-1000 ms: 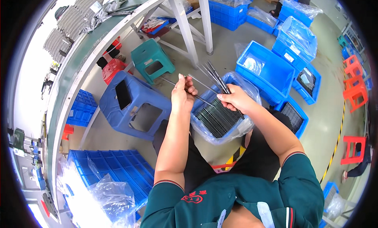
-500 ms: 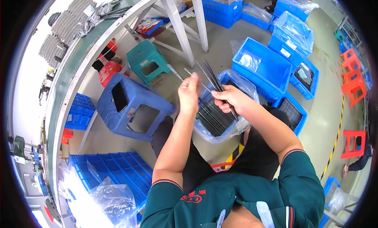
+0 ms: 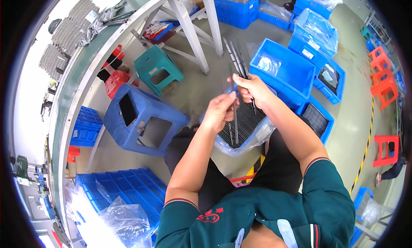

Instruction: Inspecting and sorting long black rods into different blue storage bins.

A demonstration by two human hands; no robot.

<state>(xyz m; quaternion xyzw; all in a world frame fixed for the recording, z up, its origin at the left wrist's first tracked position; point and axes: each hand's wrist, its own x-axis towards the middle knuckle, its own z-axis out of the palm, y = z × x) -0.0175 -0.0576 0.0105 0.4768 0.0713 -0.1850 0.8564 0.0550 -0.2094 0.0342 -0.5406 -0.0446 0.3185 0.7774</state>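
Rods (image 3: 235, 126) | left grip (image 3: 220, 111) holds some, count unclear | right grip (image 3: 255, 89): bundle (image 3: 236, 58), middle hidden

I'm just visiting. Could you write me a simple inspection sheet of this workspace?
Surface: grey floor, with a green-topped table at left.
Work items: dark rods lie in a plastic-lined bin near the centre.
Clutter: black phone-like slab on a blue stool; loose clear plastic at lower left.
Hands: left hand pinches at least one thin rod; right hand grips a rod bundle.
Cables: nothing seen.
Surroundings: blue bins, green stool, red stools.
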